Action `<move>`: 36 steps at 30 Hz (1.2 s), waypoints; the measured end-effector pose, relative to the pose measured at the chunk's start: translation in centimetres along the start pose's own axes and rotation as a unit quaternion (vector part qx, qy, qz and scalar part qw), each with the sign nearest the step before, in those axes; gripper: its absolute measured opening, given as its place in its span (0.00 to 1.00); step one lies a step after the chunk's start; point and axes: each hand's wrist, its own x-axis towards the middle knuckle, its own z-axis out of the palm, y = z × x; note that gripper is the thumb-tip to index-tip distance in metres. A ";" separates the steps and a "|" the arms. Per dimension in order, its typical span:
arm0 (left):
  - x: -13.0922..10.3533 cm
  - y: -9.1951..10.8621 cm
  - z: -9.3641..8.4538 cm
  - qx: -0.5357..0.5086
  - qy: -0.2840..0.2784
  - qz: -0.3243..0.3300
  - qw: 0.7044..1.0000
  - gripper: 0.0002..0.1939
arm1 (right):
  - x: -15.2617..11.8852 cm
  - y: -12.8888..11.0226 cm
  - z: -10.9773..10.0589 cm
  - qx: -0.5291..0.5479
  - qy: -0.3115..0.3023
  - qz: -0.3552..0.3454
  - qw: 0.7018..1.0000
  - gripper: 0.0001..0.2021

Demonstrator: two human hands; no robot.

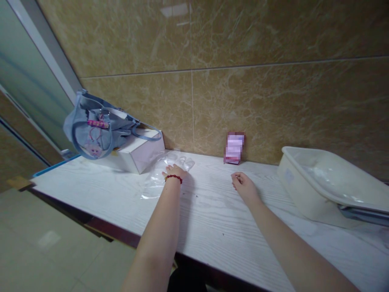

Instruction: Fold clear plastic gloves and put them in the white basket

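My left hand [175, 171], with a red beaded bracelet at the wrist, lies with spread fingers on a clear plastic bag [154, 180]. The bag is crumpled on the white wood-grain table beside a white box. Over the table to the right, my right hand [243, 185] is closed, its fingers curled in. Whether anything is inside those fingers is hidden. Just behind it, a phone-like object [234, 148] with a blurred pink and purple face leans upright against the wall.
A blue handbag [103, 129] with pink charms rests on the white box [146, 152] at the left. A cream plastic bin [298, 190] stands at the right, with a grey bar-like object [364, 214] by its near rim. The tiled wall [243, 93] bounds the table's back.
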 end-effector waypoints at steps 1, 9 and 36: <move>-0.1 0.1 0.0 0.007 -0.005 0.011 1.000 0.39 | 0.0 0.0 0.0 0.001 -0.001 -0.001 1.000 0.15; -0.7 1.0 0.3 0.044 0.006 0.074 0.996 0.26 | -0.1 0.0 0.0 0.004 -0.004 0.004 1.000 0.14; -10.1 6.1 -1.6 0.084 -0.058 0.558 0.823 0.19 | -2.3 -3.8 -1.5 -0.247 -0.094 -0.313 0.912 0.16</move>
